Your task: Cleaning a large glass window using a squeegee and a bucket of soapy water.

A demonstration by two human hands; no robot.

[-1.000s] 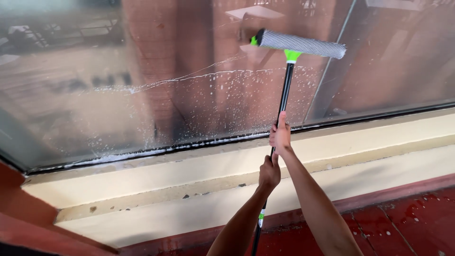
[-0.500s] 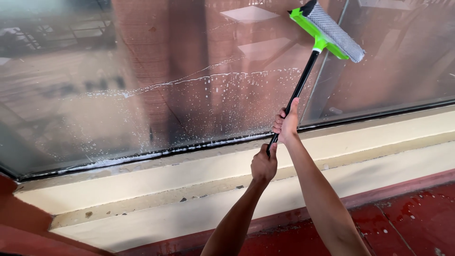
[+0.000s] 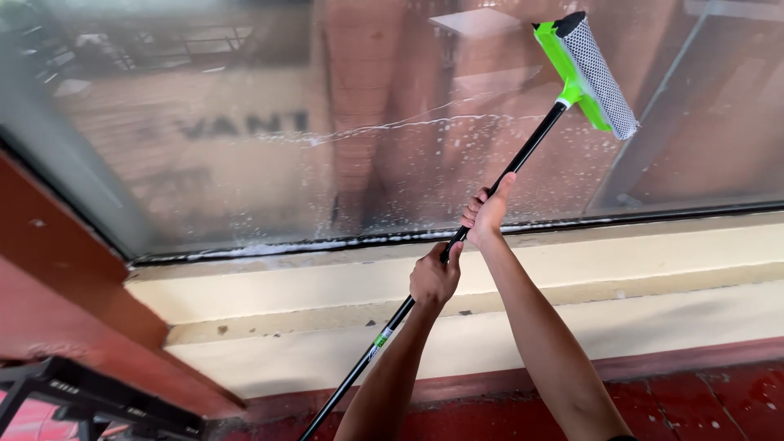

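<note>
A long black pole (image 3: 523, 159) carries a green window washer head (image 3: 590, 72) with a grey mesh pad, tilted against the upper right of a large glass pane (image 3: 245, 139). My right hand (image 3: 485, 214) grips the pole higher up, just above the window's lower frame. My left hand (image 3: 434, 276) grips the same pole lower down, in front of the cream ledge. Soapy streaks and droplets cover the lower middle of the glass.
A cream concrete ledge (image 3: 653, 269) runs under the window, above a wet red tiled floor (image 3: 694, 400). A reddish wall panel (image 3: 65, 294) stands at the left, with a black metal frame (image 3: 98, 396) at the bottom left corner.
The washer head has swung up and to the right across the glass and tilted. Both hands stayed on the pole and shifted slightly right.
</note>
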